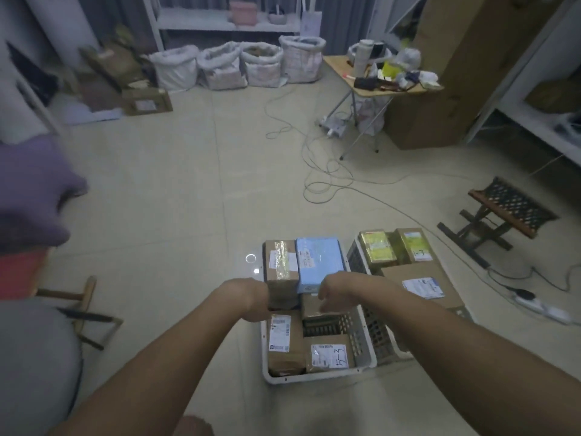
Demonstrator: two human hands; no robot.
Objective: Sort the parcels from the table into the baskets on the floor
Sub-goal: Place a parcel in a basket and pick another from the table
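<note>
A white basket (364, 344) on the floor holds several taped brown parcels and a blue parcel (319, 262). A second basket (356, 259) to its right holds yellow-green parcels (377, 250) and a flat brown parcel (421, 284). My left hand (253, 298) is pressed against the left side of a tall brown box (281, 272) at the far end of the white basket, with its fingers hidden behind the box. My right hand (333, 292) is curled over a small brown box (312, 308) just below the blue parcel.
Cables (327, 177) snake across the tiled floor to a power strip (544, 309) at the right. A folding stool (500, 212) stands right of the baskets and a wooden one (83, 309) to the left. White sacks (239, 64) and a cluttered small table (386, 80) stand at the back.
</note>
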